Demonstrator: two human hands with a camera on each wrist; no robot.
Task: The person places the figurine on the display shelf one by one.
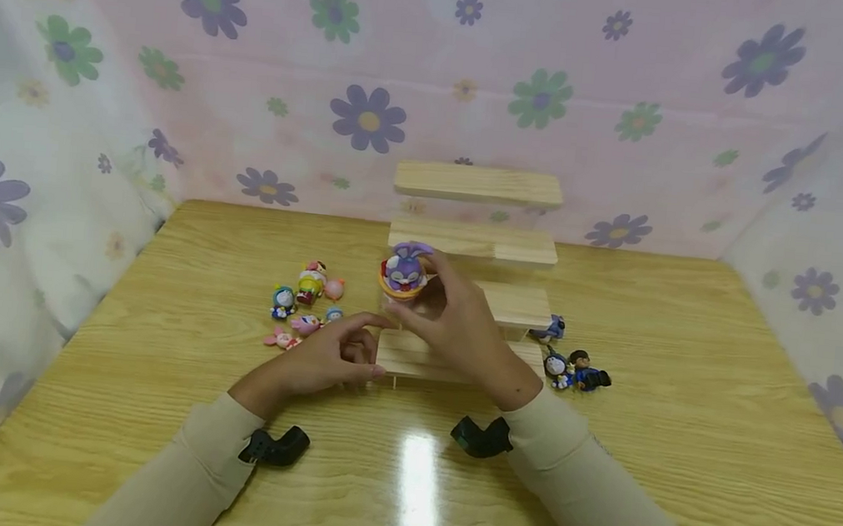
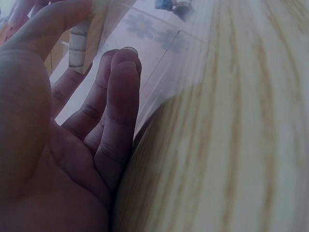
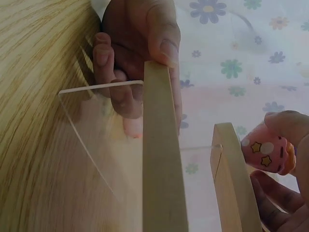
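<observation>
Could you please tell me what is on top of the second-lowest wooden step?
The right hand holds a purple rabbit figurine at the left end of that step; bare wood shows toward the right. The surface covered by the hand and figurine cannot be seen.

Rear panel (image 1: pixel 440 56): pale pink, spans the upper frame, faint horizontal crease. Left panel (image 1: pixel 87 133) and right panel (image 1: pixel 777 236): whitish, line the respective frame edges. Surface print on all three: purple and green flowers. Tabletop (image 1: pixel 696 387): yellowish wood grain, occupies the lower frame. Light reflection (image 1: pixel 419 488): bright white vertical streak, lower centre, on the tabletop.
</observation>
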